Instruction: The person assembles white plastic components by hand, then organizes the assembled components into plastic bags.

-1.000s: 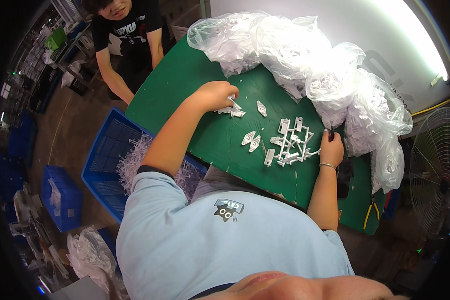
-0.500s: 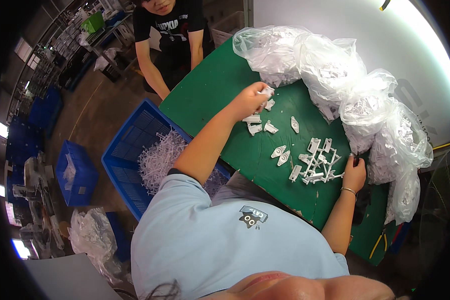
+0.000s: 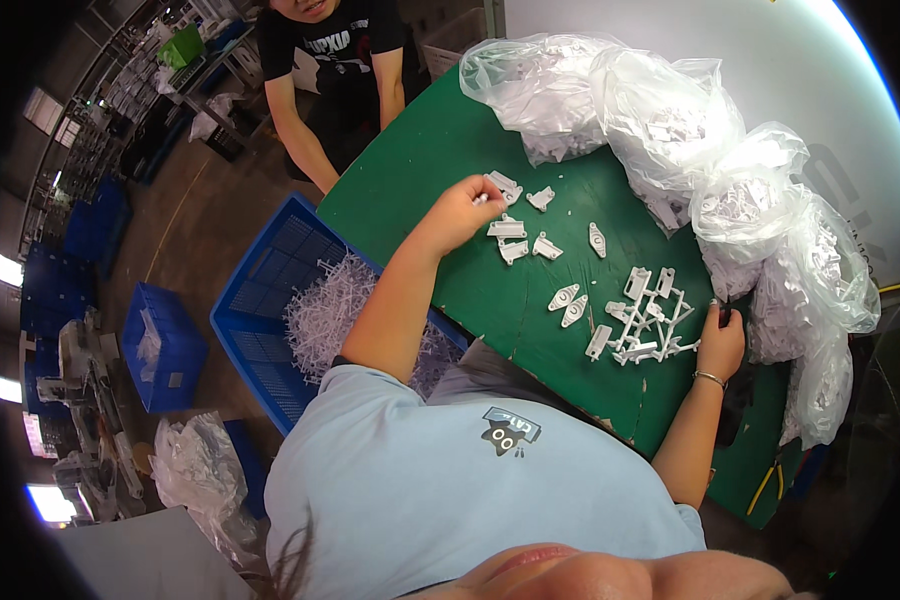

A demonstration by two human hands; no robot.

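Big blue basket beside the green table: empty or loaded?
Loaded. A heap of thin white pieces lies inside the blue basket, below its bare upper wall. The left forearm hides part; exact fill: cannot tell.

Glare whitens the panel [image 3: 820, 80] and bags [image 3: 660, 110] beyond the right hand [image 3: 721, 342]; the floor [image 3: 185, 240] left of the left hand [image 3: 462, 213] is dim, outer edges curving.

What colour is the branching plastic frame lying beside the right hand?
White; the frame shows best in the head view, against the green table.
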